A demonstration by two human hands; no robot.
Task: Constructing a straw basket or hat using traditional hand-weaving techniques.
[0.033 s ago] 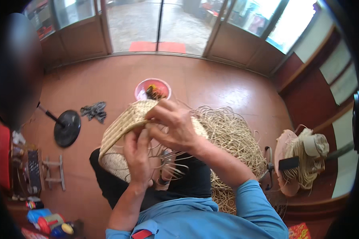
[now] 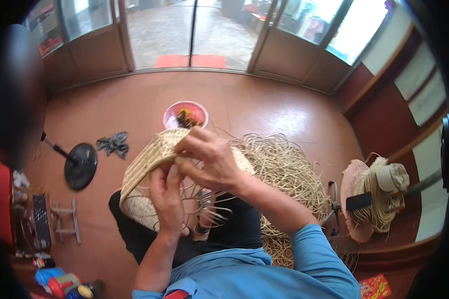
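From my remote station I report on the woven basket (image 2: 147, 158). It is set across the person's thighs, its open side facing back toward the body. Its visible rim runs on a slant, from the lower left up and forward to the fingertips; the hands cover too much for me to certify the long axis of the whole. The larger visible wall lies to the left of the fingers and beyond them, with a smaller portion showing past the right hand (image 2: 212, 160).

Both hands touch the rim. The left hand (image 2: 165, 195) is nearer the body, in front of the opening; the right reaches over from its own side. I find the fingers of both clamped on the rim, tips nearly meeting; whether a strand is pinched between them, I cannot tell. Loose strands (image 2: 218, 214) hang below the hands.

Containers: 1 pink basin (image 2: 200, 109) stands on the floor just beyond the basket, holding dark and yellow-orange matter (image 2: 187, 119) I cannot identify. I note no distinct contents in the visible part of the basket. A large strand heap (image 2: 284, 174) lies to the right.
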